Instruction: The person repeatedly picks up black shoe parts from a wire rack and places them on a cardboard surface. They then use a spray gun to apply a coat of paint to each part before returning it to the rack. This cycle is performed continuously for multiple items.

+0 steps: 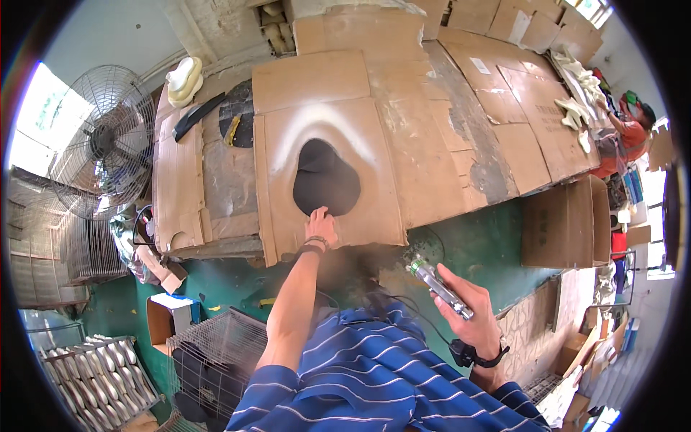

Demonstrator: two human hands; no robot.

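Note:
My left hand (pixel 322 227) reaches forward to the near rim of a pear-shaped dark opening (pixel 325 180) in a brown cardboard sheet (pixel 284 230). Its fingers are bent and close together there; what they hold, if anything, does not show. White dust or spray rings the far side of the opening. In my right hand (pixel 471 306), above the floor beside the table, is a silver cylindrical hand tool (pixel 448 293) with a green collar near its tip. The tip points up and left, away from the cardboard. A dark cord loops near the tool.
Cardboard sheets (pixel 425 137) cover the long table. Cream moulded pieces (pixel 185 81) and a dark strip (pixel 199 115) lie at its left. A large fan (pixel 104 140) stands left, a wire cage (pixel 216 345) below. Right are a carton (pixel 565 223) and a person in orange (pixel 633 140).

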